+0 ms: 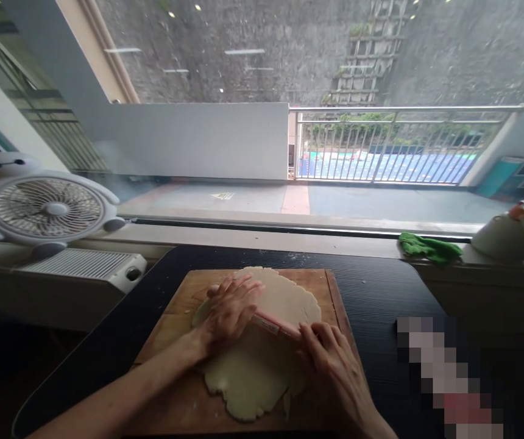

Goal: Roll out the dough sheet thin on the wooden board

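Observation:
A wide, thin sheet of pale dough with ragged edges lies on a wooden board. Across the dough, at a slant, rests a slim pink rolling pin with a printed label. My left hand lies over its left end, fingers stretched out and somewhat blurred, the palm covering that end. At the other end my right hand has its fingers curled around the pin, hiding its tip. Both hands are low over the dough.
The board sits on a black table by a window. A white fan stands at the left on a vented unit. On the sill at the right are a green cloth and a pale rounded container. A blurred-out patch covers the lower right.

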A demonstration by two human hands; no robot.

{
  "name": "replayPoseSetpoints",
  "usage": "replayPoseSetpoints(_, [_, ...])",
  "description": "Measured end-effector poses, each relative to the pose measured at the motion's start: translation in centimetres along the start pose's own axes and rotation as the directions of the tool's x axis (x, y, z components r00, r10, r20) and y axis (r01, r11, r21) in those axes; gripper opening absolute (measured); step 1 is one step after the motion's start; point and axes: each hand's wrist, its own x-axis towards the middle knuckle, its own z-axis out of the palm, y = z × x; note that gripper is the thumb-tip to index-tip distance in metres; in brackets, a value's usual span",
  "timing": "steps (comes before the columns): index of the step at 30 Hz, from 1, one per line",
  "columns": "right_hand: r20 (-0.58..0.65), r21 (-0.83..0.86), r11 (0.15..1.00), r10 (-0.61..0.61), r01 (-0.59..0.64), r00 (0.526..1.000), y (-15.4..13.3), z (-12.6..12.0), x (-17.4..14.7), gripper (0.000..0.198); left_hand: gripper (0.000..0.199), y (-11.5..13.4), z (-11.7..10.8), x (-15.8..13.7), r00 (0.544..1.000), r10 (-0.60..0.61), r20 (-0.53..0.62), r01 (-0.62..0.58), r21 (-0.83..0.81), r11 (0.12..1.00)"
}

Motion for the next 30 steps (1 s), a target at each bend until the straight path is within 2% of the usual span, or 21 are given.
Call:
replayPoseSetpoints(2, [0.003, -0.005, 0.999, 0.033, -0.033, 0.999, 0.7, -0.1, 0.5, 0.038, 0.041, -0.2, 0.5, 2.4, 1.0, -0.021, 0.015, 0.021, 0.003, 1.0])
replayPoseSetpoints(7, [-0.038, -0.082, 0.98, 0.177, -0.18, 0.983, 2.2, -1.1, 2.3, 0.035, 0.039, -0.9, 2.8, 12.7, 0.997, -0.051, 0.061, 0.051, -0.009, 0.999])
replayPoseSetpoints(9, [-0.044, -0.108, 0.972, 0.204, -0.208, 0.978, 2.2, -1.4, 2.5, 0.033, 0.041, -0.9, 3.3, 14.3, 0.995, -0.093, 0.043, 0.093, 0.006, 0.996])
replayPoseSetpoints(11, [-0.026, -0.112, 0.974, 0.195, -0.197, 0.98, 1.8, -1.3, 2.3, 0.035, 0.041, -0.7, 3.2, 13.2, 0.995, -0.1, 0.01, 0.1, -0.005, 0.995])
replayPoseSetpoints(15, [0.009, -0.062, 0.993, 0.096, -0.096, 0.995, 0.7, -0.5, 0.9, 0.04, 0.038, -0.1, 2.1, 5.4, 0.999, 0.035, 0.013, -0.034, -0.05, 0.998])
replayPoseSetpoints(17, [0.004, -0.029, 0.998, 0.064, -0.064, 0.998, 0.5, -0.4, 0.4, 0.041, 0.045, 0.5, 1.6, 2.4, 1.0, 0.025, -0.005, -0.025, -0.021, 0.999])
replayPoseSetpoints(18, [0.012, -0.009, 0.998, 0.058, -0.058, 0.998, 0.5, -0.4, 0.2, 0.04, 0.049, 0.8, 1.6, 1.8, 1.0, 0.015, -0.004, -0.016, -0.006, 1.0])
replayPoseSetpoints(19, [0.025, 0.011, 0.998, 0.061, -0.062, 0.998, 0.6, -0.5, 0.2, 0.039, 0.052, 1.1, 1.7, 2.0, 1.0, 0.004, -0.001, -0.004, 0.005, 1.0])
replayPoseSetpoints(21, [0.046, 0.032, 0.994, 0.1, -0.101, 0.994, 1.1, -0.8, 0.6, 0.035, 0.05, 1.4, 2.4, 4.5, 1.0, -0.016, 0.025, 0.015, 0.014, 1.0])
replayPoseSetpoints(23, [0.025, 0.015, 0.985, 0.172, -0.172, 0.985, 2.0, -1.1, 1.3, 0.033, 0.046, 1.7, 3.5, 8.8, 0.998, -0.046, 0.049, 0.046, 0.004, 0.999])
replayPoseSetpoints(26, [-0.059, -0.037, 0.97, 0.24, -0.242, 0.969, 3.1, -1.5, 2.3, 0.03, 0.049, 2.2, 4.7, 14.7, 0.992, -0.071, 0.104, 0.075, -0.033, 0.997])
replayPoseSetpoints(28, [-0.099, -0.073, 0.968, 0.233, -0.241, 0.967, 3.1, -1.6, 2.5, 0.028, 0.049, 2.4, 4.6, 15.7, 0.99, -0.045, 0.133, 0.052, -0.051, 0.997])
replayPoseSetpoints(30, [-0.092, -0.092, 0.973, 0.204, -0.213, 0.975, 2.5, -1.4, 2.2, 0.029, 0.045, 2.2, 4.0, 13.9, 0.99, -0.005, 0.142, 0.014, -0.063, 0.998])
